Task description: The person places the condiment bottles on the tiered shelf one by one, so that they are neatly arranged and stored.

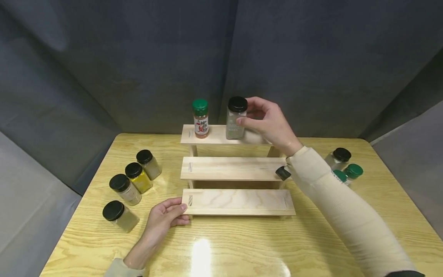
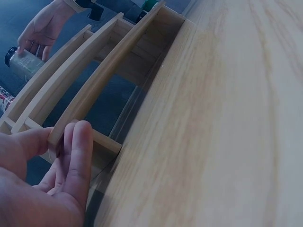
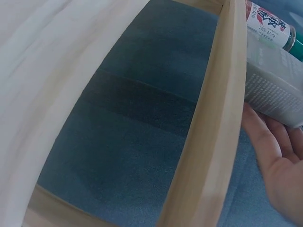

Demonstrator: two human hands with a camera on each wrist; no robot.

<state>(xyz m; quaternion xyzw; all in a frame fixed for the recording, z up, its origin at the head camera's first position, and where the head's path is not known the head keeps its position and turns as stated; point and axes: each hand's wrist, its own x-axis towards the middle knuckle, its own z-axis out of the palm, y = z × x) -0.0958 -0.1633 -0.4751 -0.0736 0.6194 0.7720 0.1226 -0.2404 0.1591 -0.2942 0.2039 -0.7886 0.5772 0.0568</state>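
The right hand [image 1: 271,121] gripped the black-lidded jar [image 1: 235,125], upright on or just above the top shelf [image 1: 218,132] at the wooden rack's [image 1: 232,168] 12 o'clock, with the green-capped bottle [image 1: 201,119] at the jar's 9 o'clock. At the rack's 8 o'clock the left hand [image 1: 169,212] pinched the end of the lowest shelf [image 1: 238,202]; slackening there could have let the rack skid under a push. The top shelf looked narrow, so an off-centre release might have tipped the jar, and drift toward 9 o'clock might have knocked the bottle.
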